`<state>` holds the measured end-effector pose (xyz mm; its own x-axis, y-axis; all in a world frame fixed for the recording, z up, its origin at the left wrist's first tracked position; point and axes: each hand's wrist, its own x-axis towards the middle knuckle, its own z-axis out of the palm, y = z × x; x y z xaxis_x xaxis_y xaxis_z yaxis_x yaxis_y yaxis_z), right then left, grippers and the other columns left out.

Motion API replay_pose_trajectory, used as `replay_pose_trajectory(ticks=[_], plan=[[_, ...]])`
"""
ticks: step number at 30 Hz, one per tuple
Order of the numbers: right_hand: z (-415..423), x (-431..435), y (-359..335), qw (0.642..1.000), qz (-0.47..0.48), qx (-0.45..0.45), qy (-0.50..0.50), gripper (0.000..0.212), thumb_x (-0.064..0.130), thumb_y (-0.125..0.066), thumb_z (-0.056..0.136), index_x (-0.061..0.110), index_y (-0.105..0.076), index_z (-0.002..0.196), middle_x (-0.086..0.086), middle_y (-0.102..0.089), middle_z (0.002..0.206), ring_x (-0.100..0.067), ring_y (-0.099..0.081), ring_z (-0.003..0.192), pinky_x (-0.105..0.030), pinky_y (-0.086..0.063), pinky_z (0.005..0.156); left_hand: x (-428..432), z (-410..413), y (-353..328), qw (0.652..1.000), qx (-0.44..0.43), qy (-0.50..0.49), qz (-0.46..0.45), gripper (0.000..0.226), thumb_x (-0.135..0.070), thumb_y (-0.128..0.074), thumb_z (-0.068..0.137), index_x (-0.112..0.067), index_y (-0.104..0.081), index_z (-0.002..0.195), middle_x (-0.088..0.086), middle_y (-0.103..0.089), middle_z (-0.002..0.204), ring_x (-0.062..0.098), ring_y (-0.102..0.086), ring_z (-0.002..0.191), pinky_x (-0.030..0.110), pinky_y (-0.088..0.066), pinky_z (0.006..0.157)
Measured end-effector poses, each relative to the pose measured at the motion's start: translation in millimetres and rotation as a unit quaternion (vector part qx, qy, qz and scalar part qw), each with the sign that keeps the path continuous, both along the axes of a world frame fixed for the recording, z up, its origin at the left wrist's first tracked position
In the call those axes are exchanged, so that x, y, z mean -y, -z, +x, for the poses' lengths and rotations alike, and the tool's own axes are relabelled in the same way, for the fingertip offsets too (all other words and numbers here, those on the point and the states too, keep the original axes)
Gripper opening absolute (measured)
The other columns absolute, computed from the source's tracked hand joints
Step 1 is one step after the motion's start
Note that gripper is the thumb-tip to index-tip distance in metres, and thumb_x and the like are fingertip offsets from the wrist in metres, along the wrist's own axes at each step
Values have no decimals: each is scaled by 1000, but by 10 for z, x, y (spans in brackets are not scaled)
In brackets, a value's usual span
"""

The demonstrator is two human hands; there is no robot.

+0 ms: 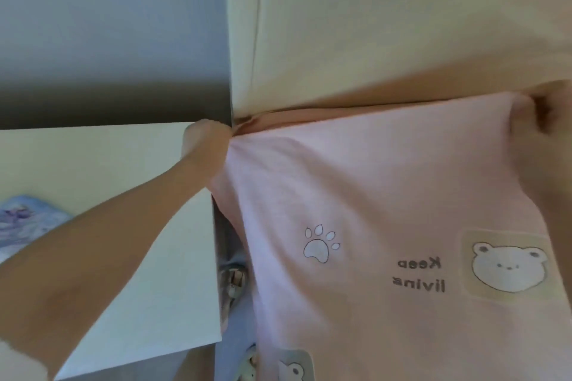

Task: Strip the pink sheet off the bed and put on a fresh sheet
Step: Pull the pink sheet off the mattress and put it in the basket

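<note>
Head view shows one big pink sheet [371,195] that fills the right and lower part of the picture, spread on the bed. Its top edge lies along one tall cream panel [387,25] behind the bed. A thin tan strip shows between the two.

One grey wall [108,25] is up on the left. Below it is one white table top [93,164], just beside the bed.

Two hands hold the sheet. The left hand [207,142] is closed tight round the sheet's top left corner, and the cloth is bunched up in its fist. The right hand [544,111] is at the far right and is blurry, but its fingers are curled round the sheet's top edge and lift a fold of it.

One blue cloth [28,223] lies at the left edge.

On the sheet I count two bear faces [507,266], one whole and one cut off at the bottom, two words and one paw print [320,246].
</note>
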<state>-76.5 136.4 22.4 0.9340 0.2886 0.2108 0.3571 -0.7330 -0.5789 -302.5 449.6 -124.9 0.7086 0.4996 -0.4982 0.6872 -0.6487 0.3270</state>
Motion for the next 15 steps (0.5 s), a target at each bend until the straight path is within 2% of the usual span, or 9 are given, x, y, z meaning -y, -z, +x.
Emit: replay_pose_trajectory(ticks=[1,3,4,5,7,8,10,13,15], plan=[[-85,-118,39,999,-31,-13,-23,19,32,-45,95,17,-56,93,-6,-52,76,-10,-42,65,-29,-38,64,11,6,35,999,-12,-46,27,23,-1,-43,89,-6,-63,79,6,-55,71,29,-54,77,29,-36,63],[-247,-337,152,991,-89,-9,-96,21,19,-44,94,2,-55,97,-5,-47,68,-10,-36,59,-28,-27,58,61,60,-35,992,-54,-1,113,19,-7,-49,88,-14,-65,92,2,-57,78,23,-54,78,28,-36,65],[-383,-463,149,986,-107,-2,-128,23,19,-43,93,0,-56,97,-2,-47,68,-12,-38,59,-28,-26,59,142,51,-85,984,-35,45,172,22,-10,-53,84,-19,-64,101,0,-59,83,22,-54,80,28,-36,66],[-433,-523,177,982,-123,14,-142,25,20,-43,92,0,-57,97,0,-48,69,-16,-40,60,-28,-26,60,238,46,-87,980,50,72,176,34,-9,-58,79,-22,-62,111,0,-62,91,23,-55,85,29,-37,69],[-504,-624,193,973,-147,33,-176,25,20,-42,92,1,-58,95,2,-49,70,-19,-41,60,-28,-22,59,409,50,-243,969,214,94,75,58,-4,-63,67,-17,-58,123,3,-64,110,30,-55,100,33,-34,79],[-511,-656,179,972,-147,38,-181,23,19,-42,92,1,-57,95,2,-48,70,-19,-40,60,-28,-20,59,462,107,-290,955,266,123,45,59,-6,-63,64,-13,-59,122,5,-64,114,33,-55,105,35,-31,82],[-495,-676,80,976,-122,40,-175,19,17,-42,93,2,-54,95,1,-47,71,-20,-39,62,-29,-21,58,557,228,-338,940,281,192,29,47,-22,-61,70,-10,-63,115,5,-65,112,32,-55,106,39,-32,86],[-341,-528,-119,987,-91,36,-125,17,19,-42,93,4,-51,96,1,-45,71,-16,-38,65,-32,-28,60,517,339,-283,962,156,223,13,23,-38,-55,90,-17,-63,94,-2,-62,98,24,-54,102,39,-30,92],[-212,-405,-221,991,-88,38,-97,14,17,-42,93,7,-50,96,6,-47,68,-14,-37,66,-32,-28,61,426,314,-196,965,161,203,32,27,-38,-53,93,-15,-60,80,1,-59,85,27,-56,94,38,-32,86]])
